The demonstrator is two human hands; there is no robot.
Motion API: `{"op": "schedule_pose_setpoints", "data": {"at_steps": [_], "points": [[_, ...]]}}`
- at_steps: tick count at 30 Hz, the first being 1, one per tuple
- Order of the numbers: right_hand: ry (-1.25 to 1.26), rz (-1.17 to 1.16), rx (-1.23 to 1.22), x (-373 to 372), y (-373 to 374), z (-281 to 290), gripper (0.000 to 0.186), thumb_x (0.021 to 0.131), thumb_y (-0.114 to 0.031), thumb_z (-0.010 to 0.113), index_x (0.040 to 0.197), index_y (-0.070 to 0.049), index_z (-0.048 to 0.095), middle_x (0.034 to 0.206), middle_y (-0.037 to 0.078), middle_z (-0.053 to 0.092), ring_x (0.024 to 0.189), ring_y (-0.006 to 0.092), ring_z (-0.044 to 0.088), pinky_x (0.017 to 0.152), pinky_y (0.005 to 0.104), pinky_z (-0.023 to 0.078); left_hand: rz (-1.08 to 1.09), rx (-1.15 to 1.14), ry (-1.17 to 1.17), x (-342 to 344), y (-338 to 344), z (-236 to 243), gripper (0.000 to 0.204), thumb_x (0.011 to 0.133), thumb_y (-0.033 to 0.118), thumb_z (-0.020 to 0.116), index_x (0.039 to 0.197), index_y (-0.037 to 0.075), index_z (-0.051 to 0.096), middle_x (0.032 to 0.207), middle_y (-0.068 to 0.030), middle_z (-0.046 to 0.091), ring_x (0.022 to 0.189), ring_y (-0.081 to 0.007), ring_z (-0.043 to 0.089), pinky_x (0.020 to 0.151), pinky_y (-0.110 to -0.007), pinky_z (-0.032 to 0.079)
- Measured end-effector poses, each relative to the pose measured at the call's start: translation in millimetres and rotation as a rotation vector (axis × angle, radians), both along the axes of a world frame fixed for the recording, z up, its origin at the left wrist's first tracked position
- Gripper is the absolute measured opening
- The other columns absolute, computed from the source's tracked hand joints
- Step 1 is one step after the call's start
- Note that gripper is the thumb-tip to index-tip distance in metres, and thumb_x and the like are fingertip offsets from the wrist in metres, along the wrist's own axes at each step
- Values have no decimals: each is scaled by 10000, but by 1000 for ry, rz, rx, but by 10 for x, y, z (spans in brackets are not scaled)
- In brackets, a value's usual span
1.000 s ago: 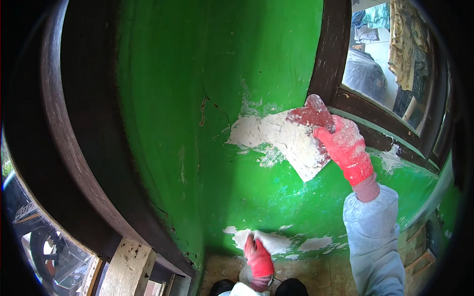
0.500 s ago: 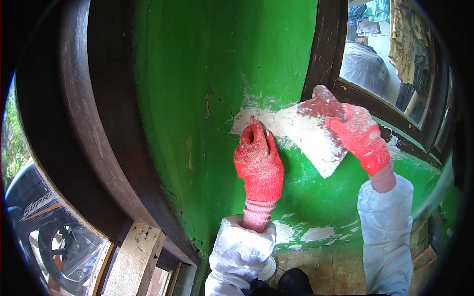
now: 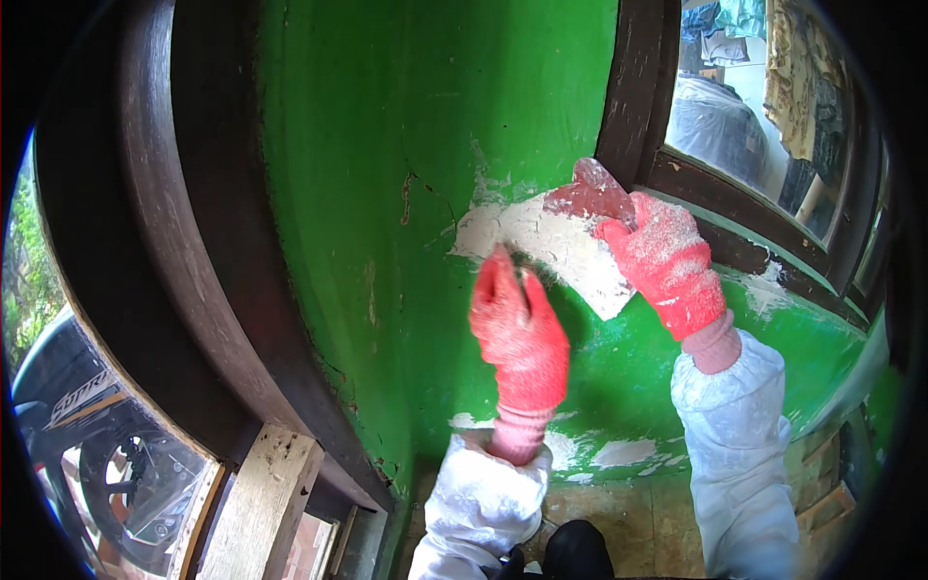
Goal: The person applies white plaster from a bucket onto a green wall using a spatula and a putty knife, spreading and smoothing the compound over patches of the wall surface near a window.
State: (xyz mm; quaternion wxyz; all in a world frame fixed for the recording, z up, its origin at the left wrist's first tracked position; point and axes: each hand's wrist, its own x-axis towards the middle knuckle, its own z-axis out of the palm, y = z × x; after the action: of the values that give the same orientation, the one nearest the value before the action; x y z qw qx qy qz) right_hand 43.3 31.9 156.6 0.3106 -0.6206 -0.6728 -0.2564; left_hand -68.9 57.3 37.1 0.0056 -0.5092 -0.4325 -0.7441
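Note:
My right hand, in a dusty red glove, grips a flat red spreader thickly coated with white putty, its square corner angled downward over the green wall just below the window frame. My left hand, also red-gloved and blurred, is raised below the white putty patch, its fingertips drawn together at the lower left of the spreader; what they hold, if anything, I cannot make out. A thin crack runs down the wall left of the patch.
A dark-framed window at upper right shows hanging cloths. A curved dark wooden frame runs down the left, beside a pale wooden post and a motorbike outside. Below are flaking patches, tiled floor and my dark-clad leg.
My left hand has risen from the low wall patches to the spreader's side, then shifted slightly right and down. The spreader in my right hand moved right, then back left and up.

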Motion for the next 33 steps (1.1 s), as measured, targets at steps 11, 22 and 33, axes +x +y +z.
{"op": "schedule_pose_setpoints", "data": {"at_steps": [11, 22, 33], "points": [[349, 171, -121, 28, -294, -136, 275, 757, -285, 608, 875, -37, 610, 838, 208, 611, 823, 379, 591, 682, 431, 483, -127, 31, 54, 62, -190, 101, 371, 809, 6, 530, 1170, -64, 487, 1151, -255, 512, 986, -375, 545, 869, -365, 436], [508, 130, -63, 161, -356, -520, 269, 778, -265, 588, 927, -41, 601, 859, 194, 628, 834, 375, 597, 699, 423, 483, -11, 9, 447, 135, -201, 81, 547, 652, -24, 506, 1195, -78, 461, 1200, -223, 504, 858, -348, 567, 765, -384, 469], [816, 511, 21, 101, -440, -923, 210, 793, -101, 580, 975, 2, 592, 795, 152, 642, 714, 181, 625, 648, 309, 488, 10, -26, 423, 45, -401, 26, 576, 629, -4, 540, 1199, -55, 475, 1211, -203, 503, 878, -318, 575, 744, -355, 484]]}}
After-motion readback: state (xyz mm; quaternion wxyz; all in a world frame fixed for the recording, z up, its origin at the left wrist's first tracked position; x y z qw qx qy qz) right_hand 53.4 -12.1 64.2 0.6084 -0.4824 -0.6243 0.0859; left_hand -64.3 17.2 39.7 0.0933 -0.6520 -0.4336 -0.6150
